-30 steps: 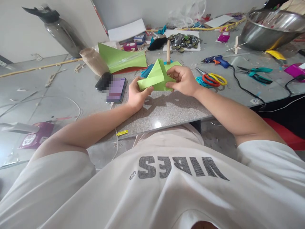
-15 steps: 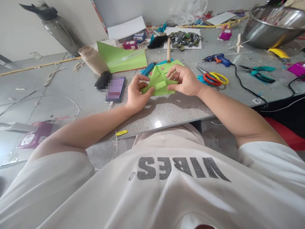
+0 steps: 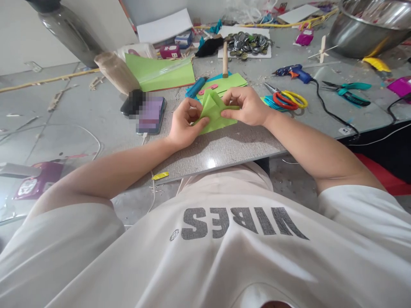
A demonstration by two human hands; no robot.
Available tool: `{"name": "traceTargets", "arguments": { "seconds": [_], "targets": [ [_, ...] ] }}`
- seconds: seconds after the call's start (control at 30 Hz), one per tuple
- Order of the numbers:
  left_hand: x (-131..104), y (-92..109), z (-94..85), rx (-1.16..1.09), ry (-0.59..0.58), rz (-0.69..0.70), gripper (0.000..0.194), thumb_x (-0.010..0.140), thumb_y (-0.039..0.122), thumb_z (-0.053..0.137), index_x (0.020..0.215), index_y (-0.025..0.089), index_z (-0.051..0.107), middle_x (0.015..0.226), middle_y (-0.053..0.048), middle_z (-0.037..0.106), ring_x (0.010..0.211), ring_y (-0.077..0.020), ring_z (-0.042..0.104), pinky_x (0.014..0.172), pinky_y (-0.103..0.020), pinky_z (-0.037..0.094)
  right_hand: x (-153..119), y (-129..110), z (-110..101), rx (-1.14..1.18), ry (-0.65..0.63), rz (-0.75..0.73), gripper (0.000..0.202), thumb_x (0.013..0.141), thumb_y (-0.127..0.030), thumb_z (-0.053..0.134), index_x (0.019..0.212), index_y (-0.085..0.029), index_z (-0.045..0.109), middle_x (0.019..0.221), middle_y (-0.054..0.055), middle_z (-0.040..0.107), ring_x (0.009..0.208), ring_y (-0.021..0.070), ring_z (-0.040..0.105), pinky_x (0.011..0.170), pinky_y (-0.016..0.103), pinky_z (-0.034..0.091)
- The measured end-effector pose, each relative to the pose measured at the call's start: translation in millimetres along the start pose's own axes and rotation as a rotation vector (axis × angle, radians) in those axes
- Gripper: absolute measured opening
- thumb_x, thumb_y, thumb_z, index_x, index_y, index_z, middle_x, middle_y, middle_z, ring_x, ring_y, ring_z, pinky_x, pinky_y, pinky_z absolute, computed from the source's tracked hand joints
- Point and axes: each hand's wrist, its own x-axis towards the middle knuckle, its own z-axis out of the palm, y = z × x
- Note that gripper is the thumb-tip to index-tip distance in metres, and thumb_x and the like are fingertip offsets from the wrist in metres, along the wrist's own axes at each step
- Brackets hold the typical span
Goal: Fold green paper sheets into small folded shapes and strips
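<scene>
A folded green paper [image 3: 213,113] is held just above the near edge of the grey table [image 3: 205,156]. My left hand [image 3: 189,122] pinches its left side, thumb in front and fingers behind. On the right side my right hand [image 3: 245,107] grips it between thumb and bent fingers. A pointed fold stands up in the middle of the paper. Behind it lie flat green sheets [image 3: 236,83] with a pink piece [image 3: 208,89] on them and a blue tube [image 3: 195,87] alongside.
A phone [image 3: 150,114] lies left of my hands. Scissors [image 3: 287,99], a glue gun [image 3: 293,72] and pliers [image 3: 348,92] are at the right. Bottle caps [image 3: 247,45], a wooden stick [image 3: 225,60] and a metal bowl [image 3: 349,34] stand farther back.
The green paper's near flap has changed shape and its centre now rises in a fold. Both hands keep their grip, with the right fingers slightly shifted left. The whole view has shifted slightly.
</scene>
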Motion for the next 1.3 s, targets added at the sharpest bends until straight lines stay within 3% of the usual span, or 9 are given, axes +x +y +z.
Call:
{"name": "traceTargets", "arguments": {
  "seconds": [0.1, 0.3, 0.43, 0.53, 0.8, 0.9, 1.03, 1.17, 1.3],
  "targets": [
    [-0.1, 6.6, 1.4, -0.053, -0.066, -0.069, 0.038, 0.082, 0.039, 0.098, 0.097, 0.029, 0.064, 0.087, 0.002, 0.074, 0.070, -0.0161, 0.070, 0.066, -0.031, 0.059, -0.4, -2.3, 1.0, -0.043, -0.004, -0.013, 0.044, 0.090, -0.053, 0.110, 0.094, -0.028, 0.074, 0.099, 0.001, 0.075, 0.099, 0.0241, 0.071, 0.101, 0.046, 0.070],
    [1.3, 10.0, 0.8, -0.065, -0.104, -0.172, 0.038, 0.082, 0.039, 0.098, 0.092, 0.028, 0.063, 0.082, 0.001, 0.072, 0.068, -0.0170, 0.069, 0.061, -0.029, 0.053, -2.2, -4.2, 2.8, -0.048, -0.007, 0.033, 0.043, 0.093, -0.058, 0.107, 0.093, -0.029, 0.075, 0.096, 0.002, 0.076, 0.098, 0.0243, 0.072, 0.099, 0.044, 0.072],
    [1.1, 6.9, 0.3, -0.118, -0.115, -0.249, 0.038, 0.086, 0.039, 0.099, 0.101, 0.029, 0.066, 0.087, 0.000, 0.078, 0.070, -0.0207, 0.077, 0.058, -0.030, 0.056, -3.0, -3.7, 4.4, -0.012, -0.023, 0.071, 0.048, 0.093, -0.061, 0.107, 0.091, -0.029, 0.072, 0.091, 0.002, 0.073, 0.096, 0.0244, 0.072, 0.094, 0.044, 0.074],
    [0.8, 3.9, -0.1, -0.135, -0.105, -0.286, 0.037, 0.087, 0.033, 0.099, 0.110, 0.029, 0.069, 0.082, 0.002, 0.075, 0.062, -0.0204, 0.075, 0.054, -0.029, 0.055, -3.2, -3.4, 5.5, -0.006, -0.018, 0.085, 0.046, 0.094, -0.061, 0.107, 0.093, -0.029, 0.073, 0.087, 0.001, 0.071, 0.093, 0.0250, 0.073, 0.092, 0.045, 0.074],
    [4.2, -6.7, 0.0, -0.155, -0.078, -0.249, 0.038, 0.091, 0.037, 0.106, 0.103, 0.027, 0.071, 0.077, 0.003, 0.074, 0.052, -0.0134, 0.065, 0.049, -0.023, 0.044, -0.6, -1.5, 1.5, -0.008, 0.011, 0.092, 0.054, 0.090, -0.063, 0.113, 0.089, -0.029, 0.072, 0.079, 0.000, 0.066, 0.084, 0.0246, 0.070, 0.084, 0.046, 0.072],
    [3.8, -6.9, 0.1, -0.144, -0.054, -0.227, 0.034, 0.091, 0.033, 0.105, 0.100, 0.026, 0.073, 0.081, 0.001, 0.076, 0.063, -0.0177, 0.075, 0.055, -0.026, 0.053, -0.3, 0.0, -1.0, -0.019, 0.005, 0.080, 0.046, 0.092, -0.056, 0.111, 0.091, -0.028, 0.075, 0.080, 0.001, 0.069, 0.080, 0.0229, 0.067, 0.078, 0.043, 0.068],
    [4.6, -6.3, -2.9, -0.151, -0.058, -0.173, 0.030, 0.086, 0.034, 0.106, 0.096, 0.023, 0.079, 0.090, -0.004, 0.081, 0.085, -0.0234, 0.085, 0.074, -0.036, 0.070, -1.2, -1.9, -1.1, -0.026, -0.001, 0.068, 0.029, 0.097, -0.042, 0.104, 0.093, -0.027, 0.079, 0.083, 0.001, 0.073, 0.080, 0.0215, 0.067, 0.076, 0.038, 0.065],
    [6.5, -6.4, -6.0, -0.253, -0.141, -0.143, 0.032, 0.083, 0.045, 0.109, 0.093, 0.026, 0.086, 0.091, -0.003, 0.087, 0.084, -0.0208, 0.081, 0.077, -0.037, 0.070, -2.0, -7.8, -0.3, -0.020, 0.013, 0.062, 0.020, 0.099, -0.037, 0.096, 0.094, -0.026, 0.081, 0.087, 0.002, 0.079, 0.085, 0.0213, 0.071, 0.079, 0.035, 0.064],
    [6.1, -5.2, -6.4, -0.326, -0.164, -0.156, 0.037, 0.086, 0.055, 0.110, 0.097, 0.026, 0.090, 0.091, -0.002, 0.090, 0.078, -0.0203, 0.079, 0.068, -0.037, 0.063, -3.1, -13.8, -1.2, -0.016, 0.003, 0.059, 0.022, 0.101, -0.043, 0.094, 0.094, -0.025, 0.082, 0.088, 0.003, 0.081, 0.085, 0.0214, 0.071, 0.081, 0.036, 0.063]
  ]
}}
